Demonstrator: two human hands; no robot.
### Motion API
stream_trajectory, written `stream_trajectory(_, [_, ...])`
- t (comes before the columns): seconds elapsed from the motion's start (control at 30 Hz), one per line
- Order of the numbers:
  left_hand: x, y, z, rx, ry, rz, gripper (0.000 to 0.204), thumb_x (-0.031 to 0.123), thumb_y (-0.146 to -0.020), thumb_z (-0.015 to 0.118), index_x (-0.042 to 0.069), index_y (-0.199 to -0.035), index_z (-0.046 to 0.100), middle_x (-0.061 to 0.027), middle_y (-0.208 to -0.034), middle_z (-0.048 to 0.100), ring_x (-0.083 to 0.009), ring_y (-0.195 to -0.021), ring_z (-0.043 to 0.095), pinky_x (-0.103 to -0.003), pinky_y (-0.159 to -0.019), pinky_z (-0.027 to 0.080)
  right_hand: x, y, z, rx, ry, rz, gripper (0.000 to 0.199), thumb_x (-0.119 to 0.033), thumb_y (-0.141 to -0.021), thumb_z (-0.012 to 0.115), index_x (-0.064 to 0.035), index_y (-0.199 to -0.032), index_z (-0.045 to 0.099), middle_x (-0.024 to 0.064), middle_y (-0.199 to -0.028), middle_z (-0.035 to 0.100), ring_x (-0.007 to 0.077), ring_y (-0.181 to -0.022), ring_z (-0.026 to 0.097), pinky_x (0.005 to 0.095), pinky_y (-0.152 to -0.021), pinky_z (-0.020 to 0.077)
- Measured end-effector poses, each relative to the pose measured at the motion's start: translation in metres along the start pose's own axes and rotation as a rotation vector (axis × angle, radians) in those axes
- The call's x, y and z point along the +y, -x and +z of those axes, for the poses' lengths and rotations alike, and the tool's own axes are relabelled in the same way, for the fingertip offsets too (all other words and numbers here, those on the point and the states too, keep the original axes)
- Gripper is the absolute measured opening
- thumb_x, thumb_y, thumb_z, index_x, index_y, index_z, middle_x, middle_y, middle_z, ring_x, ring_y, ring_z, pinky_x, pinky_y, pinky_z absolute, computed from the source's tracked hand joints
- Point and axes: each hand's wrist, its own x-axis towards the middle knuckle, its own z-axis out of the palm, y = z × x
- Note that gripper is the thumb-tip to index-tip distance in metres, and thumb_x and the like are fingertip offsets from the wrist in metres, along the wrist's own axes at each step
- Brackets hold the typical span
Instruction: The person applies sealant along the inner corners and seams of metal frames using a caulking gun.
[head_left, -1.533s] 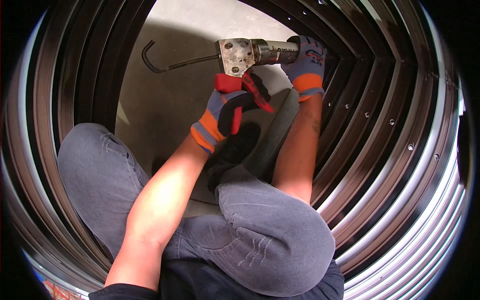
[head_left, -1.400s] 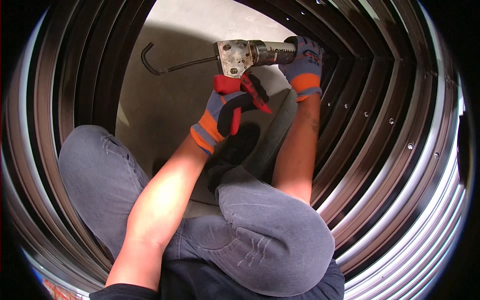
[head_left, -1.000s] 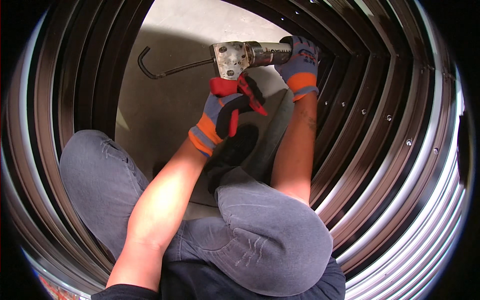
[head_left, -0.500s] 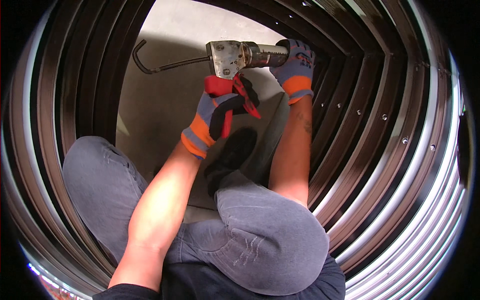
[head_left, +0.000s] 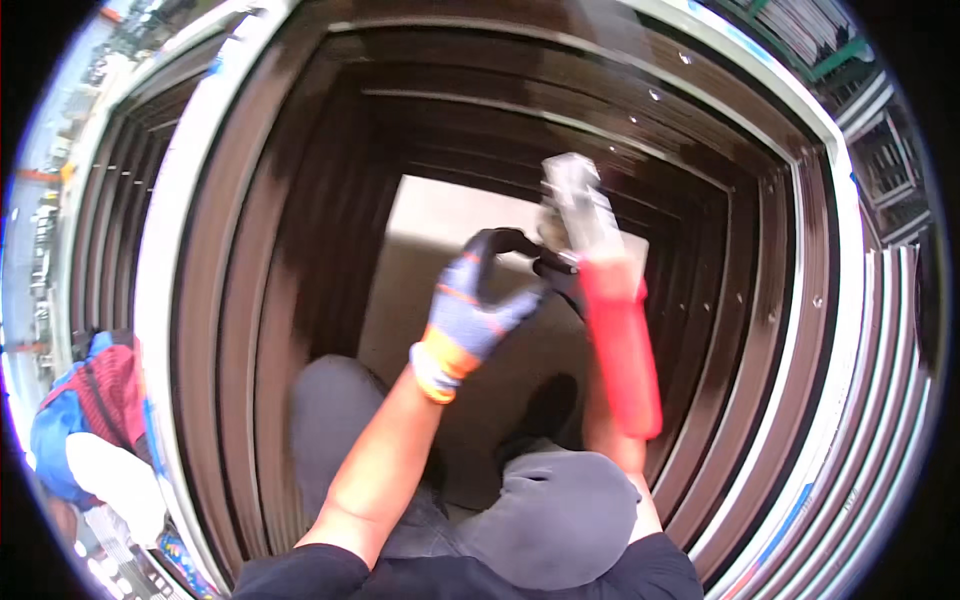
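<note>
We see the red-handled tool [head_left: 612, 292], blurred, right of centre before our right forearm [head_left: 612, 425], its long axis running near to far: handle near, metal head far and slightly left. Our left hand [head_left: 470, 305] is open and curved; our right hand [head_left: 567, 284] is mostly hidden, its grip we cannot tell. Stacked brown frames [head_left: 275, 270] enclose our legs [head_left: 575, 520] and grey floor [head_left: 410, 300].

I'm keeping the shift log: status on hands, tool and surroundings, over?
Left hand open, fingers curved. Right hand mostly hidden behind the red-handled tool, grip unclear. Tool blurred, handle end lower. Brown frames on both sides.
</note>
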Motion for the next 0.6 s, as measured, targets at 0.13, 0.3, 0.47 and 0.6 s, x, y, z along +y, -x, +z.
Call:
stream_trajectory(0.13, [0.043,-0.045,0.017,-0.161,-0.353,0.275,0.073,0.024,-0.062,0.086,0.001,-0.124,0.056,-0.0182,-0.122,0.058,-0.0361,-0.115,0.055,-0.044,-0.098,0.046,-0.027,0.014,-0.022,0.137,-0.210,0.019,0.061,-0.037,-0.079,0.075,-0.0068,-0.127,0.053,0.0167,-0.116,0.063,0.0360,-0.101,0.063,0.0452,-0.090,0.0522])
stream_trajectory(0.3, [0.083,-0.076,0.011,-0.580,-0.593,0.420,0.067,0.037,-0.061,0.085,0.011,-0.118,0.061,-0.0161,-0.121,0.056,-0.0360,-0.117,0.053,-0.045,-0.100,0.043,-0.058,0.036,-0.029,0.241,-0.284,0.001,0.056,-0.037,-0.085,0.070,-0.0077,-0.129,0.052,0.0149,-0.120,0.061,0.0324,-0.104,0.063,0.0451,-0.093,0.0514])
stream_trajectory(0.47, [0.120,-0.098,0.009,-0.841,-0.904,0.526,0.052,0.038,-0.068,0.081,0.014,-0.111,0.063,-0.0096,-0.108,0.063,-0.0309,-0.107,0.061,-0.043,-0.090,0.050,-0.070,0.088,-0.056,0.368,-0.158,0.014,0.051,-0.036,-0.091,0.065,-0.0086,-0.131,0.051,0.0132,-0.125,0.059,0.0288,-0.107,0.062,0.0449,-0.095,0.0506])
stream_trajectory(0.6, [0.146,-0.099,-0.022,-0.753,-1.008,0.784,0.054,0.037,-0.069,0.079,0.013,-0.113,0.061,-0.0096,-0.101,0.065,-0.0304,-0.100,0.063,-0.042,-0.085,0.051,-0.064,0.125,-0.069,0.361,0.302,0.043,0.047,-0.036,-0.095,0.061,-0.0094,-0.132,0.051,0.0118,-0.129,0.057,0.0259,-0.110,0.062,0.0448,-0.097,0.0499])
